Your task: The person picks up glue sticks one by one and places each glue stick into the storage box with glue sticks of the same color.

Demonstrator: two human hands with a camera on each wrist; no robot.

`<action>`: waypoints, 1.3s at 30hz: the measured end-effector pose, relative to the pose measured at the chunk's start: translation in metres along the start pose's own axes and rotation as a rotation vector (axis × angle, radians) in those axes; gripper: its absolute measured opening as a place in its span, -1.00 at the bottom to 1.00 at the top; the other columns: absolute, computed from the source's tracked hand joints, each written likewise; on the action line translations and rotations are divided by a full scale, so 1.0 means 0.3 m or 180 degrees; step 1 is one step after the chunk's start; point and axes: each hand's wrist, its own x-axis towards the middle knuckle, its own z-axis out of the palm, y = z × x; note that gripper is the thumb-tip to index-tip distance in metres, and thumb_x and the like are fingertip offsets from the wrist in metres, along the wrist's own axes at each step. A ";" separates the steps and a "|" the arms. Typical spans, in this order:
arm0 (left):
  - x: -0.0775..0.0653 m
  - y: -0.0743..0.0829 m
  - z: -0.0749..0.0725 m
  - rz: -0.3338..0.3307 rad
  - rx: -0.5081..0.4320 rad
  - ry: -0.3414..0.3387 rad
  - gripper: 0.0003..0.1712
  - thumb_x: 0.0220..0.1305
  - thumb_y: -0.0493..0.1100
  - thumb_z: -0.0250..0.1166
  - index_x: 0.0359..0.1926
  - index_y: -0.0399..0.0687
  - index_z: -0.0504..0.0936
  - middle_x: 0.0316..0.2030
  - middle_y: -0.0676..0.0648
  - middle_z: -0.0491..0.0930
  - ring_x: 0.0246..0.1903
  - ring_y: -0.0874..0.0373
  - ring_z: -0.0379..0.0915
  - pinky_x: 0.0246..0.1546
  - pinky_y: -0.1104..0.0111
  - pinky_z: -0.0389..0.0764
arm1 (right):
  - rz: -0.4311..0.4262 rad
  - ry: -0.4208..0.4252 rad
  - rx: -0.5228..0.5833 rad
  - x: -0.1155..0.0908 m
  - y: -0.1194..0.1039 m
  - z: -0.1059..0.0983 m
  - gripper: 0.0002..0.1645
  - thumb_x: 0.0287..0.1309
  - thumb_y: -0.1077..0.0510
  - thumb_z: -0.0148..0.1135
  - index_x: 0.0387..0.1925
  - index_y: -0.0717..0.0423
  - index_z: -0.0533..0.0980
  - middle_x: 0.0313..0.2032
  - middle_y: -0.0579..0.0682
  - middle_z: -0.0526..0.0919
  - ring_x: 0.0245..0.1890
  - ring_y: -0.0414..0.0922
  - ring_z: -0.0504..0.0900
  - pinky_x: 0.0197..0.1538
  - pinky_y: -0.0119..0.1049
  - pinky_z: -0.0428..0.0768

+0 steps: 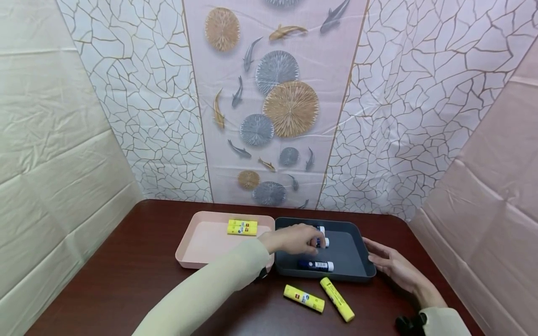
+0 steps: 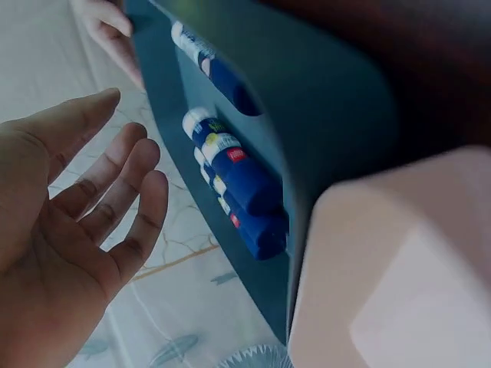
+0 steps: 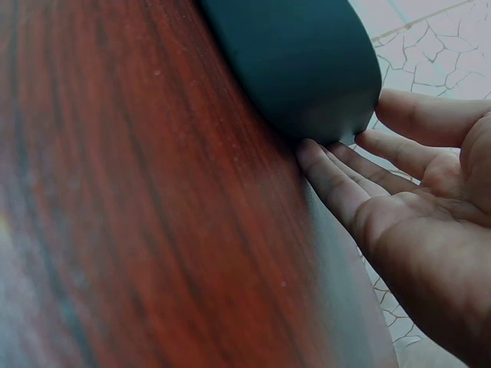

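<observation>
In the head view my left hand (image 1: 296, 239) hovers over the dark grey tray (image 1: 349, 254), hiding part of the blue glue sticks under it. The left wrist view shows the left hand (image 2: 84, 207) with loosely bent fingers and nothing in them. Beside it, blue glue sticks (image 2: 242, 176) with white ends lie side by side in the tray; another blue glue stick (image 2: 215, 69) lies apart, near the tray's front wall (image 1: 323, 276). My right hand (image 1: 392, 266) touches the outside of the tray's right end, its fingertips (image 3: 311, 151) against the lower wall.
A pink tray (image 1: 201, 242) adjoins the dark one on the left, with yellow glue sticks (image 1: 242, 227) lying together in it. In front, one yellow glue stick (image 1: 304, 298) and another yellow glue stick (image 1: 337, 299) lie on the brown table (image 1: 109, 270). Patterned cloth hangs behind.
</observation>
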 end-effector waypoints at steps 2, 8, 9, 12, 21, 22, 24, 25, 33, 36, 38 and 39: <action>-0.034 0.013 0.007 0.0062 -0.0050 0.0014 -0.72 0.51 -0.18 0.29 0.18 -0.01 0.66 -0.20 0.13 0.63 -0.26 0.38 0.53 -0.15 0.52 0.54 | -0.0005 0.0004 -0.0017 0.000 -0.001 0.000 -0.09 0.55 0.12 0.12 0.66 0.17 -0.12 0.62 0.33 -0.10 0.25 -0.33 0.53 0.20 -0.39 0.56; -0.130 0.032 0.048 0.0247 -0.0109 0.0129 -0.72 0.52 -0.16 0.29 0.18 0.02 0.66 -0.16 0.18 0.62 -0.19 0.46 0.52 -0.07 0.55 0.52 | 0.0012 0.0026 -0.0051 0.002 0.001 -0.003 -0.08 0.55 0.10 0.14 0.67 0.16 -0.12 0.62 0.32 -0.10 0.28 -0.28 0.50 0.20 -0.39 0.56; -0.144 0.033 0.055 0.0256 -0.0145 0.0150 -0.72 0.52 -0.16 0.28 0.18 0.03 0.66 -0.15 0.19 0.61 -0.19 0.46 0.52 -0.06 0.55 0.52 | 0.0018 0.0030 -0.0051 0.002 0.002 -0.003 -0.08 0.55 0.10 0.14 0.67 0.16 -0.12 0.62 0.32 -0.10 0.29 -0.27 0.49 0.21 -0.38 0.56; -0.182 0.037 0.071 0.0246 -0.0195 0.0207 -0.72 0.53 -0.12 0.27 0.19 0.09 0.66 -0.13 0.20 0.60 -0.16 0.47 0.49 -0.04 0.54 0.51 | 0.0038 0.0040 -0.0054 0.002 0.005 -0.004 -0.08 0.54 0.10 0.14 0.67 0.16 -0.11 0.62 0.32 -0.10 0.29 -0.27 0.48 0.21 -0.38 0.56; -0.270 0.064 0.126 0.0262 -0.0361 0.0169 -0.69 0.55 -0.13 0.24 0.23 0.07 0.65 -0.01 0.05 0.63 -0.05 0.41 0.52 0.05 0.52 0.53 | 0.0018 0.0012 -0.0033 0.000 0.003 -0.002 -0.10 0.55 0.13 0.11 0.66 0.18 -0.13 0.62 0.33 -0.11 0.28 -0.31 0.49 0.20 -0.39 0.56; -0.278 0.067 0.131 0.0270 -0.0367 0.0169 -0.69 0.55 -0.14 0.24 0.23 0.07 0.64 0.00 0.05 0.62 -0.03 0.39 0.52 0.05 0.52 0.52 | 0.0024 0.0013 -0.0034 0.000 0.002 -0.002 -0.10 0.55 0.12 0.12 0.66 0.17 -0.13 0.62 0.33 -0.11 0.28 -0.31 0.49 0.20 -0.39 0.56; -0.292 0.071 0.142 0.0277 -0.0380 0.0161 -0.68 0.55 -0.14 0.24 0.24 0.07 0.64 0.02 0.05 0.61 -0.01 0.36 0.52 0.06 0.53 0.51 | 0.0043 0.0022 -0.0031 0.001 -0.001 -0.001 -0.09 0.55 0.12 0.13 0.67 0.17 -0.12 0.62 0.32 -0.11 0.27 -0.32 0.49 0.19 -0.40 0.55; -0.298 0.071 0.148 0.0274 -0.0378 0.0159 -0.68 0.56 -0.14 0.24 0.25 0.07 0.64 0.03 0.05 0.61 0.00 0.35 0.52 0.06 0.53 0.51 | 0.0053 0.0022 -0.0030 0.003 0.000 0.000 -0.09 0.55 0.11 0.13 0.67 0.16 -0.12 0.62 0.31 -0.11 0.26 -0.33 0.49 0.19 -0.40 0.55; -0.310 0.068 0.204 0.0257 -0.0264 0.0075 -0.63 0.55 -0.03 0.25 0.30 0.17 0.61 0.13 0.17 0.56 0.06 0.46 0.46 0.12 0.52 0.50 | -0.0020 -0.0041 -0.0043 0.004 0.006 -0.002 -0.10 0.56 0.13 0.10 0.66 0.19 -0.14 0.62 0.33 -0.14 0.23 -0.40 0.50 0.18 -0.44 0.54; -0.302 0.069 0.223 0.0289 -0.0185 -0.0004 -0.60 0.55 -0.01 0.25 0.33 0.21 0.59 0.14 0.21 0.53 0.03 0.48 0.42 0.12 0.54 0.48 | -0.0038 -0.0024 -0.0019 0.004 0.009 -0.003 -0.11 0.56 0.13 0.11 0.66 0.19 -0.12 0.62 0.32 -0.12 0.22 -0.39 0.51 0.18 -0.43 0.54; -0.297 0.072 0.232 0.0323 -0.0119 -0.0057 -0.58 0.53 -0.01 0.26 0.34 0.23 0.57 0.12 0.22 0.52 0.00 0.49 0.39 0.09 0.55 0.47 | -0.0051 -0.0028 -0.0017 0.004 0.010 -0.005 -0.11 0.56 0.14 0.10 0.66 0.19 -0.13 0.62 0.32 -0.12 0.23 -0.38 0.51 0.19 -0.42 0.54; -0.296 0.076 0.235 0.0337 -0.0073 -0.0077 -0.57 0.52 -0.01 0.28 0.35 0.24 0.57 0.11 0.21 0.52 0.00 0.49 0.39 0.08 0.56 0.46 | -0.0050 -0.0026 -0.0008 0.004 0.010 -0.005 -0.11 0.56 0.14 0.11 0.66 0.19 -0.12 0.62 0.32 -0.12 0.22 -0.38 0.52 0.19 -0.42 0.55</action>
